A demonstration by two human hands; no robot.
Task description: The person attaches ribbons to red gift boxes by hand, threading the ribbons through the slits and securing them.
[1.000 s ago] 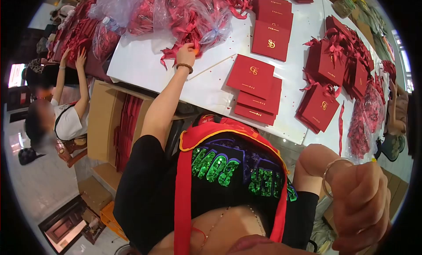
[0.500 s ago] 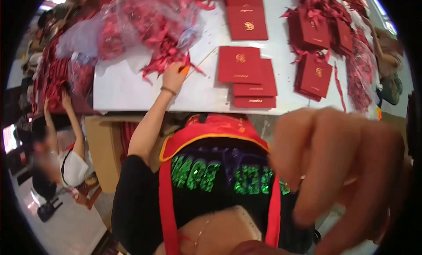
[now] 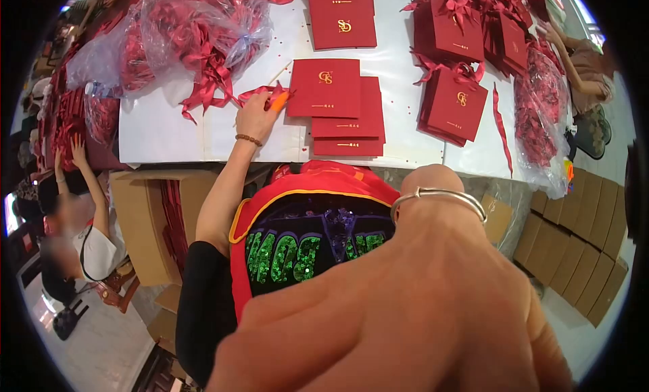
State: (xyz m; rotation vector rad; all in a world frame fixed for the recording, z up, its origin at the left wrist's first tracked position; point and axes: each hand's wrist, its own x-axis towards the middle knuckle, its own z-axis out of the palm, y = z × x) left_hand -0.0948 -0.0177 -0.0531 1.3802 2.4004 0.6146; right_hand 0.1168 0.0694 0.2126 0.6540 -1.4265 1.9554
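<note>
My left hand (image 3: pixel 257 118), with a brown beaded bracelet, is at the near part of the white table (image 3: pixel 203 138). Its fingers are closed on a red ribbon (image 3: pixel 260 91), and a small orange object (image 3: pixel 278 101) shows at the fingertips. Just right of them lies a stack of red paper bags, the top bag (image 3: pixel 324 94) bearing gold lettering. My right hand (image 3: pixel 392 311), wearing a silver bangle (image 3: pixel 443 193) at the wrist, is raised very close to the camera. Its back fills the lower view, and its fingertips are hidden.
Clear plastic bags of red ribbons (image 3: pixel 203 40) lie at the back left. More red bags with bows (image 3: pixel 449 34) stand at the right. An open carton (image 3: pixel 142 223) sits below the table's left side. Brown boxes (image 3: pixel 574 250) are stacked at right. Other people (image 3: pixel 101 250) work nearby.
My right hand has swung across the lower view towards the left, its back now facing the camera. My left hand still holds the ribbon, now beside the red bags. The view has shifted slightly.
</note>
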